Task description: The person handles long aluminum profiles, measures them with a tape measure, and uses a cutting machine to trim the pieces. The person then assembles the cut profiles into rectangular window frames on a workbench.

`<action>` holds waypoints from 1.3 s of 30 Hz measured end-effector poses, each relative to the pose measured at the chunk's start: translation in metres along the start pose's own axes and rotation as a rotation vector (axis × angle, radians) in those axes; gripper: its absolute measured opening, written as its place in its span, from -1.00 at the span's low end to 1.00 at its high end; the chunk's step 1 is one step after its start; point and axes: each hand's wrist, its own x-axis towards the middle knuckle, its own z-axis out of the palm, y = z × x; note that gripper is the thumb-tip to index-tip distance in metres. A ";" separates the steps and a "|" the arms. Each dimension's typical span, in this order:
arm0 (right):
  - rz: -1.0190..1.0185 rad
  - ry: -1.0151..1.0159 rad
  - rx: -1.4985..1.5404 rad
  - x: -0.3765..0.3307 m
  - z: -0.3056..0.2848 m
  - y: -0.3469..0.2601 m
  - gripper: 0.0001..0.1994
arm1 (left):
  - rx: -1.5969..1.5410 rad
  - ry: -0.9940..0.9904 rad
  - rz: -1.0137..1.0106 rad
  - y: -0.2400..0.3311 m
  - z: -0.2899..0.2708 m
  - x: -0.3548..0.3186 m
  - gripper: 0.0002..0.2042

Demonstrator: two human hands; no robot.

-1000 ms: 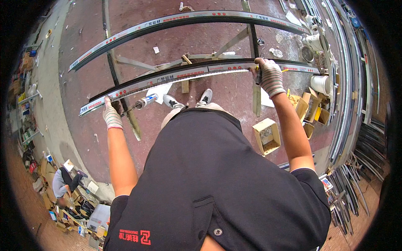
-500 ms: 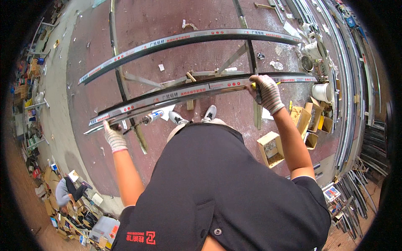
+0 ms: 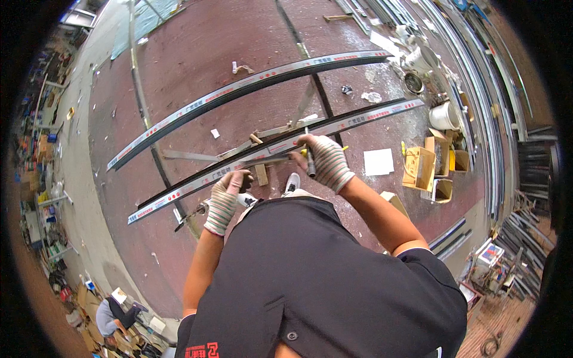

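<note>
The near long bar (image 3: 280, 145) slants across in front of me. On its near side, my right fingers (image 3: 310, 143) are wrapped around a dark-handled tool (image 3: 311, 166). My left fingers (image 3: 233, 181) are curled at the same bar's near edge; I can't tell whether they grip anything. A second long bar (image 3: 233, 90) lies beyond it, a white bucket (image 3: 443, 116) stands past its right end, and a white sheet (image 3: 378, 162) lies on its near side.
</note>
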 end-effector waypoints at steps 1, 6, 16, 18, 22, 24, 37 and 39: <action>0.039 -0.022 0.049 -0.005 0.000 -0.003 -0.68 | 0.107 -0.055 0.004 0.001 0.006 0.002 -0.74; 0.250 -0.110 0.211 -0.031 0.006 -0.012 -0.64 | 0.681 -0.017 0.285 0.000 0.016 0.009 -0.83; 0.226 -0.150 0.691 -0.037 0.022 -0.028 -0.67 | -0.549 -0.540 -0.412 -0.019 0.065 0.017 -0.36; 0.201 -0.237 0.814 -0.032 0.023 -0.028 -0.67 | -0.609 -0.484 -0.391 -0.025 0.070 0.017 -0.36; 0.174 -0.212 0.981 -0.016 0.033 -0.019 -0.71 | -0.639 -0.256 -0.367 -0.033 0.064 0.010 -0.37; 0.231 -0.135 1.034 -0.004 0.042 -0.009 -0.73 | -0.727 -0.205 -0.422 -0.039 0.060 0.004 -0.47; 0.157 -0.390 0.717 0.017 0.075 0.035 -0.83 | -0.840 -0.022 -0.414 -0.072 0.050 -0.011 -0.35; 0.145 -0.404 0.698 0.018 0.073 0.035 -0.84 | -0.827 -0.028 -0.406 -0.073 0.051 -0.013 -0.34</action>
